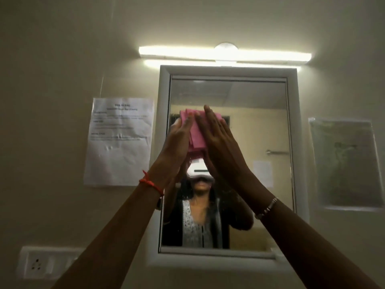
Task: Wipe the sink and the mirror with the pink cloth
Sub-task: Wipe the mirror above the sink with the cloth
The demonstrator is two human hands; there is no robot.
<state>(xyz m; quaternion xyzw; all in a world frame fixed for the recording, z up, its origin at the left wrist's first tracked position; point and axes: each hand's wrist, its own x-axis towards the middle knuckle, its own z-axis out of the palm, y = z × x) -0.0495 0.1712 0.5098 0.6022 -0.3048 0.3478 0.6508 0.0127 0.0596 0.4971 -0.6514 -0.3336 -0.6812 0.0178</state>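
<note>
Both your arms are raised to the mirror [260,122], and the pink cloth [196,132] lies folded against the upper middle of the glass, caught between your two hands. Your right hand [218,140] lies flat over the right part of the cloth, its fingers [208,115] straight, close together and pointing up, pressing rather than gripping. Your left hand [177,140] comes in from the left side, its fingers [188,124] also stretched upward and touching the cloth's left edge, not curled round it as far as this angle shows. The top and bottom of the cloth stick out beyond your hands.

A red thread [150,182] circles your left wrist, and a pale bracelet [268,206] sits on your right.

The mirror hangs in a white frame [164,153] on a beige wall [52,69]. The lower glass reflects a person in a dark top over a patterned garment, arms lifted, and the glass there looks speckled.

A long tube light [225,52] glows just above the frame. Left of the mirror a creased printed notice [120,142] is stuck to the wall — its text is too blurred to read. To the right hangs a sheet in a clear plastic sleeve [343,163]. A white socket plate [41,262] sits low on the left, partly behind your left forearm.
</note>
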